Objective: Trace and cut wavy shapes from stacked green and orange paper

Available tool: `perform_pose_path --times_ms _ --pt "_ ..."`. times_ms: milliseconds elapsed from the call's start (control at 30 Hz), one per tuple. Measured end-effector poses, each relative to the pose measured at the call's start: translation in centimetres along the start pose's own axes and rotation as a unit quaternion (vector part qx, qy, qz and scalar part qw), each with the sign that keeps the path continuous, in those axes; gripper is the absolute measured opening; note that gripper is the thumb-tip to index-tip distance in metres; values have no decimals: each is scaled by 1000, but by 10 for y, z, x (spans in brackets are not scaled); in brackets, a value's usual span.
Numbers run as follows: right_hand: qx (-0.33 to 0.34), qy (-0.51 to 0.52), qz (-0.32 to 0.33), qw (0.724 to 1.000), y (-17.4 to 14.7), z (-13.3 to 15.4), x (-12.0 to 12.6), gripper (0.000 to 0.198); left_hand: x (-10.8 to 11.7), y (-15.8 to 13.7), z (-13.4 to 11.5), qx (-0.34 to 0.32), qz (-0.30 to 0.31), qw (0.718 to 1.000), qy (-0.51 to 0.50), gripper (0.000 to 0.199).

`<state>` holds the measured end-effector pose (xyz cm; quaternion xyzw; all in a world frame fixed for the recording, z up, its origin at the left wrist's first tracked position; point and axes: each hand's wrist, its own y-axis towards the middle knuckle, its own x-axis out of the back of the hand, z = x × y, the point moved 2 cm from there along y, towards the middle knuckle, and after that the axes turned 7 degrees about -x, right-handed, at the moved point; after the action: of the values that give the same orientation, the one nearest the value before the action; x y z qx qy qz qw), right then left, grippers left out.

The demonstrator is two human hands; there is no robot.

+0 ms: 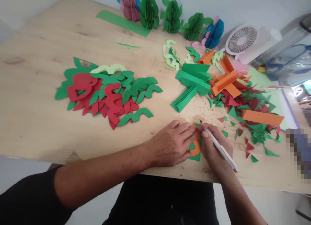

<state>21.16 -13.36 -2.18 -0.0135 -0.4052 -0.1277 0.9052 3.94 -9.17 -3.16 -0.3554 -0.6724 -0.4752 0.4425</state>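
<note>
My left hand (173,142) lies flat at the table's front edge, its fingers stretched out and pressing down an orange wavy paper cutout (195,150). Beneath that cutout is a piece of green paper (198,158), partly covered by the hand. A white pen (222,150) is gripped in my right hand (216,147), with its dark tip at the upper edge of the orange cutout and green paper. Folded green paper strips (194,79) lie just beyond my hands. To the left, red cutouts (113,103) and green wavy cutouts (149,92) are heaped together.
Folded orange strips (227,82) and a pile of red and green scraps (257,101) cover the right side. Along the wall stand green honeycomb paper figures (149,11), a blue one (215,33) and a white fan (241,40). A flat green strip (123,23) lies at the back.
</note>
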Motion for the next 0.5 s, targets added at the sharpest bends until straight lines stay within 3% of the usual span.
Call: perform_pose_path --times_ms 500 --pt "11 -16 12 1000 0 1 0 29 0 0 -1 2 10 1000 5 49"
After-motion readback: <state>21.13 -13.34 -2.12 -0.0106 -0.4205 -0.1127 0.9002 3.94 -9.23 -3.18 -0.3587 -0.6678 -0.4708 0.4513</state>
